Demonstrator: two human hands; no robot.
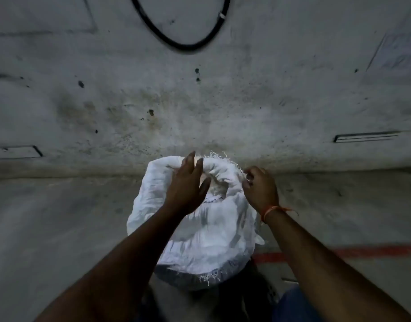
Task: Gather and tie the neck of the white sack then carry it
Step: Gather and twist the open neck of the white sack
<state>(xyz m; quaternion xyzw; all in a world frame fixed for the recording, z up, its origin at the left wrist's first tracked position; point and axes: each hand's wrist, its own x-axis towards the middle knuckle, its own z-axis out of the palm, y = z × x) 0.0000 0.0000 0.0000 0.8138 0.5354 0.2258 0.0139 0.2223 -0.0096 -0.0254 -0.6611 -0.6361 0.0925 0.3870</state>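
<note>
A white woven sack (pixel 207 235) stands upright on the floor in front of me, bulging and creased, with frayed threads along its rim. Its mouth (pixel 217 184) is partly rolled over and still shows a dark opening. My left hand (pixel 188 182) lies over the left side of the mouth with fingers spread, resting on the fabric. My right hand (pixel 260 189) is closed on the frayed right edge of the sack's rim. An orange thread band circles my right wrist.
A stained grey concrete wall (pixel 200 101) rises just behind the sack, with a black cable loop (pixel 183 43) hanging on it. A red line (pixel 339 252) runs across the concrete floor at the right. Dark footwear shows below the sack.
</note>
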